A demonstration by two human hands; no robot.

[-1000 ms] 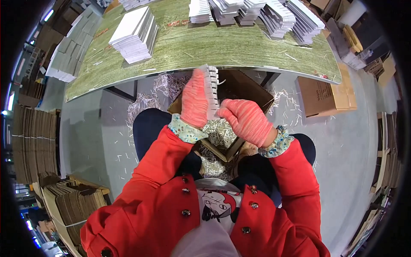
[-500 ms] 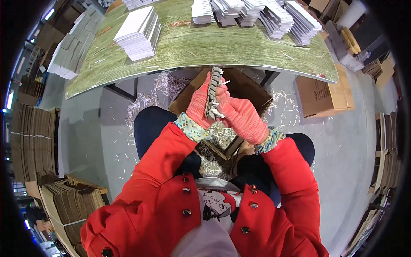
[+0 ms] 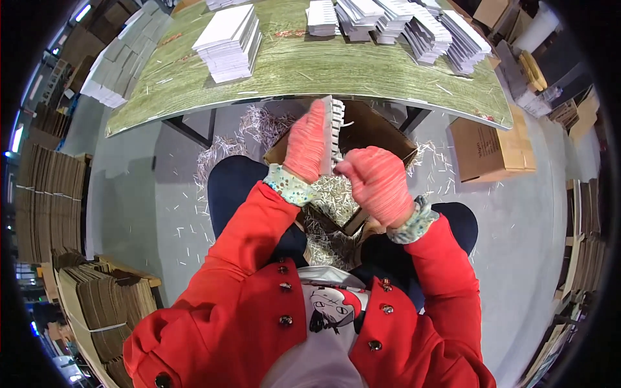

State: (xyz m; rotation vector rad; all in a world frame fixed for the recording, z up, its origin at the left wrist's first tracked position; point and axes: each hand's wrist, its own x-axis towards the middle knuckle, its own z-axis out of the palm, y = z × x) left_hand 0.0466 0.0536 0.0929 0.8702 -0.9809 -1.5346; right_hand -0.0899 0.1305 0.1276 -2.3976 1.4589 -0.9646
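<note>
Wrapped round the outer side of a slim stack of notched white and grey card pieces is my left hand, in a pink knit glove. The stack stands lengthwise, its toothed edge facing right. My right hand, gloved the same way, is closed at the stack's near end; its fingertips come close to the lowest notches, and whatever they pinch is hidden. Below both hands an open cardboard box holds many thin paper offcuts. A white strip sticks out from the stack's right side.
Ahead is a green wood-patterned table bearing a white card stack and several notched stacks. A closed carton sits on the floor to the right. Paper scraps litter the floor; bundled flat cardboard stands left.
My right hand has drawn away from the stack's middle, toward the lower right. The stack has turned in my left hand, so its notched edge faces right.
</note>
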